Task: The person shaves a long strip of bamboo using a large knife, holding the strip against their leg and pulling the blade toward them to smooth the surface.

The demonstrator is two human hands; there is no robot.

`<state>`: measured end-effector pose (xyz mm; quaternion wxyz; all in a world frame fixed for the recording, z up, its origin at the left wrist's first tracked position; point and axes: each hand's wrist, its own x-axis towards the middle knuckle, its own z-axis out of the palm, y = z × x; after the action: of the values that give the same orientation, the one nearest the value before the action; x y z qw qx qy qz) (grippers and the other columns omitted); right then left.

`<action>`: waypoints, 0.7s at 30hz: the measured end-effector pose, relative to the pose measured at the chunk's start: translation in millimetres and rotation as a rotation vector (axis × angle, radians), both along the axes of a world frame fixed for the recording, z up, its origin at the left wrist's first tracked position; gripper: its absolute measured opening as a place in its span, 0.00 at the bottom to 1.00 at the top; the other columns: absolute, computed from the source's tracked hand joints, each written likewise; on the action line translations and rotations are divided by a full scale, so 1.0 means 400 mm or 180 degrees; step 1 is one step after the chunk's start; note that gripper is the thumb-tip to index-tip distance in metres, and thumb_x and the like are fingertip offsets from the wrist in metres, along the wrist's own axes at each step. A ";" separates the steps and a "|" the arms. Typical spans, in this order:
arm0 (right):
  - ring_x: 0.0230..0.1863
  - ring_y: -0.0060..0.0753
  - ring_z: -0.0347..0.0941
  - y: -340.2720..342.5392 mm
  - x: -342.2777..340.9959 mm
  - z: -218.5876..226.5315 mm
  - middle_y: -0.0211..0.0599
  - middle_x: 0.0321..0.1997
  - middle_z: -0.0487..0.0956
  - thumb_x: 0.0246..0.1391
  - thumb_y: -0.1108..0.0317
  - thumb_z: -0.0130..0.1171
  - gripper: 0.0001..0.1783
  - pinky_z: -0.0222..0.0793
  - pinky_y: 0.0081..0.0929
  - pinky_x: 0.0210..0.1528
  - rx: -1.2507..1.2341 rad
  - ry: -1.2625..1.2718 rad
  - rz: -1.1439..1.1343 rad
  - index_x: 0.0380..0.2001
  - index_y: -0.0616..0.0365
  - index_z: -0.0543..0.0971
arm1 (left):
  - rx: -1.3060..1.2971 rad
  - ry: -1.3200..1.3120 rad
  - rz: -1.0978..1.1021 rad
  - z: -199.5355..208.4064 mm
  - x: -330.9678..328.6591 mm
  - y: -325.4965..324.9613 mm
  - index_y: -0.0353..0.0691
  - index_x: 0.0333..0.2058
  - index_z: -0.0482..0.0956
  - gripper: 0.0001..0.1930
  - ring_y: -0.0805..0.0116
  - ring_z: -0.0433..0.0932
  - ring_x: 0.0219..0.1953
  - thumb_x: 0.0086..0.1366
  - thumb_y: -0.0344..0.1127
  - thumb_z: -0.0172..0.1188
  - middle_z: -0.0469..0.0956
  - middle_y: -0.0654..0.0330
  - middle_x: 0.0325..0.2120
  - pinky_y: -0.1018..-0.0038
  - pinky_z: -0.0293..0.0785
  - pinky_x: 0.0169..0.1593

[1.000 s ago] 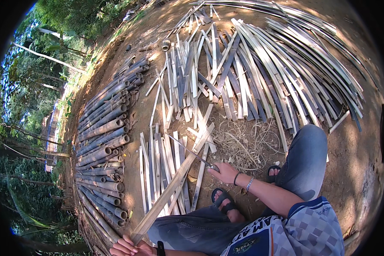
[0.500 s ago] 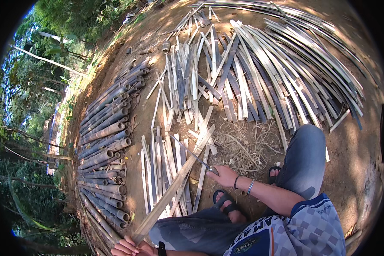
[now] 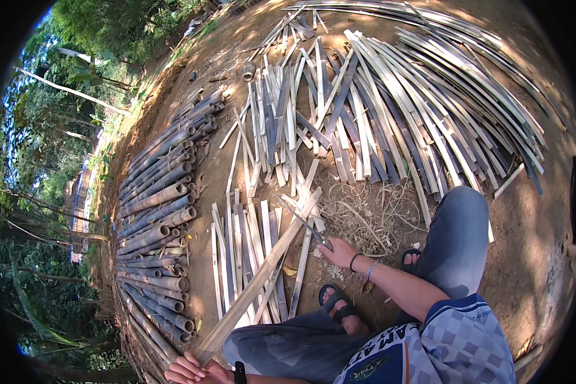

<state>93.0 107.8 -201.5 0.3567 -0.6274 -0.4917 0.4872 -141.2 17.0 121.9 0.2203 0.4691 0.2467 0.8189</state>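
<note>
While left hand (image 3: 195,370) grips bamboo strip (image 3: 249,291), right hand (image 3: 339,252) clasps knife (image 3: 312,230) across it

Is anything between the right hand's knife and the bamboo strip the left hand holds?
Nothing visible is. The right hand holds the knife, which crosses over the pale bamboo strip toward its far end; whether they touch is unclear. The left hand grips the strip's near end, away from the knife.
</note>
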 end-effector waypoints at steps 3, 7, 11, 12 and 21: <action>0.26 0.53 0.74 -0.001 -0.005 0.011 0.48 0.21 0.75 0.58 0.45 0.53 0.26 0.68 0.43 0.32 0.0159 -0.0155 0.0108 0.29 0.61 0.73 | 0.0062 -0.0344 -0.0186 0.007 0.020 -0.008 0.47 0.13 0.57 0.30 0.76 0.53 0.11 0.73 0.58 0.36 0.54 0.67 0.08 0.79 0.55 0.21; 0.33 0.58 0.77 0.005 0.012 0.001 0.53 0.25 0.78 0.58 0.45 0.52 0.26 0.70 0.47 0.38 0.0035 -0.0021 0.0235 0.30 0.62 0.74 | 0.0022 -0.0544 -0.0142 0.013 0.019 -0.007 0.47 0.13 0.59 0.32 0.75 0.54 0.10 0.72 0.60 0.35 0.55 0.67 0.07 0.77 0.56 0.20; 0.34 0.59 0.76 0.021 0.028 -0.006 0.54 0.26 0.78 0.59 0.46 0.52 0.26 0.70 0.47 0.39 -0.0249 0.0044 -0.0092 0.32 0.63 0.75 | 0.0009 -0.0455 -0.0128 0.009 0.016 -0.006 0.46 0.13 0.60 0.32 0.74 0.55 0.10 0.72 0.59 0.35 0.56 0.67 0.07 0.77 0.56 0.21; 0.35 0.59 0.76 -0.008 0.006 0.004 0.55 0.26 0.78 0.59 0.45 0.52 0.26 0.70 0.47 0.39 -0.0031 0.0066 -0.0032 0.32 0.63 0.75 | 0.0064 -0.0455 -0.0214 0.012 0.016 -0.009 0.46 0.13 0.60 0.32 0.74 0.55 0.10 0.72 0.60 0.35 0.55 0.67 0.07 0.77 0.56 0.21; 0.35 0.58 0.76 0.036 0.040 -0.084 0.57 0.26 0.78 0.59 0.41 0.49 0.31 0.69 0.48 0.40 -0.0675 0.0010 -0.0488 0.29 0.66 0.74 | 0.0061 0.0062 -0.0551 0.000 -0.014 0.008 0.48 0.14 0.54 0.29 0.78 0.50 0.10 0.74 0.56 0.36 0.51 0.68 0.09 0.82 0.52 0.20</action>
<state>108.9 122.3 -235.3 0.3252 -0.6966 -0.3875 0.5087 -146.8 20.2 122.0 0.2833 0.4987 0.1996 0.7945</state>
